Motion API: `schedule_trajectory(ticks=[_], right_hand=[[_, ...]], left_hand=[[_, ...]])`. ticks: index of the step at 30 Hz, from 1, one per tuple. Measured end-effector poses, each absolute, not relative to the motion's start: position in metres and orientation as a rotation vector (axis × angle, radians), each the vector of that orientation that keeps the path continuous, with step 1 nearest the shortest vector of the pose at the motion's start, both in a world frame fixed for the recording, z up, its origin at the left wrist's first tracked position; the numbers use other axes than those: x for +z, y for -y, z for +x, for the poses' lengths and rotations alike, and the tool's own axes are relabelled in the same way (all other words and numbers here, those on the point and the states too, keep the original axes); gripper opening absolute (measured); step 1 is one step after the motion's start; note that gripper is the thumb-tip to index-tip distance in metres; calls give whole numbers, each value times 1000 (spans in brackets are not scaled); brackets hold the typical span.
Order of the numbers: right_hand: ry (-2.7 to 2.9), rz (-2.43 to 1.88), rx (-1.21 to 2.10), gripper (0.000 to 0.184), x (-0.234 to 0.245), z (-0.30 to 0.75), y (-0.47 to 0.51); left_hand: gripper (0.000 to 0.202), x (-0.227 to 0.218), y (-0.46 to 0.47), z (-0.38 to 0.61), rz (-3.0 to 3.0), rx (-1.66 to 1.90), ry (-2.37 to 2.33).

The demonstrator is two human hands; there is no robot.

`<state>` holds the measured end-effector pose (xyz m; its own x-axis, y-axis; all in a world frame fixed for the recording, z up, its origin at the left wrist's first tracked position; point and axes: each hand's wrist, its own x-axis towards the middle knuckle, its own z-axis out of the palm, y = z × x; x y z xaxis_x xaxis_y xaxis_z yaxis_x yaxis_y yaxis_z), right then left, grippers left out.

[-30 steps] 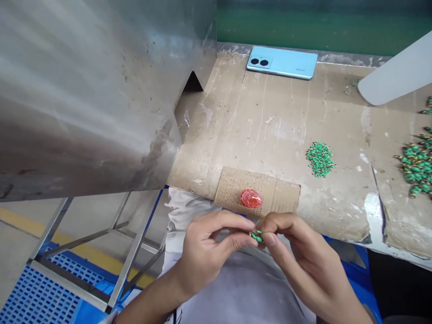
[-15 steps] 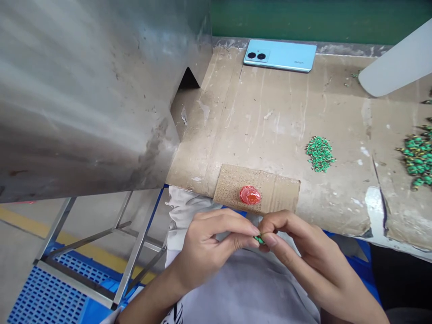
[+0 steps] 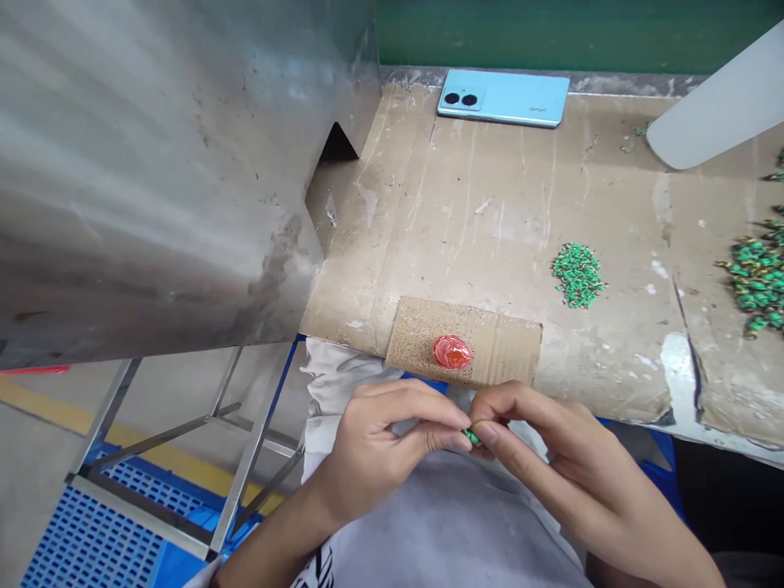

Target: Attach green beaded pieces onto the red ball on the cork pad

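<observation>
Thumb and forefinger of my left hand pinch a small green piece, mostly covered by the fingertips. My right hand grips the same piece from the other side, its thumb and forefinger pressed together. Both hands meet just in front of the table edge, above my lap. Just beyond them, a round red glossy blob or small dish sits on a cardboard piece. A small pile of tiny green bits lies farther off to the right, and a heap of larger green-and-gold pieces is at the right edge.
A light blue phone lies at the back of the cardboard-covered table. A white cylinder slants in from the right. On the left stands a large metal housing, with a metal stool frame below it.
Both hands keep their pinch on the green piece, with the right fingers shifted very slightly. The camera view has moved a little; the things on the table stay put.
</observation>
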<state>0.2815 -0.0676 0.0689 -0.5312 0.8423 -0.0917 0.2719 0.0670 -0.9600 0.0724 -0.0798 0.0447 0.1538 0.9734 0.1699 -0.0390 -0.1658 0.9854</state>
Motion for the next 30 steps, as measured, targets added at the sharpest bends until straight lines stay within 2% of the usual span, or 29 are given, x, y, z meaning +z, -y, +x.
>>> schedule_trajectory(ticks=[14, 23, 27, 30], right_hand=[[1868, -1138, 1513, 16, 78, 279, 67], [1919, -1144, 1416, 7, 76, 282, 75], [1920, -1113, 1381, 19, 72, 282, 80], [1911, -1101, 1272, 19, 68, 280, 82]], left_hand=[[9, 43, 80, 73, 1411, 1251, -1004], [9, 42, 82, 71, 1535, 1298, -955], [16, 41, 82, 70, 1589, 1315, -931], [10, 41, 81, 72, 1565, 1337, -915]])
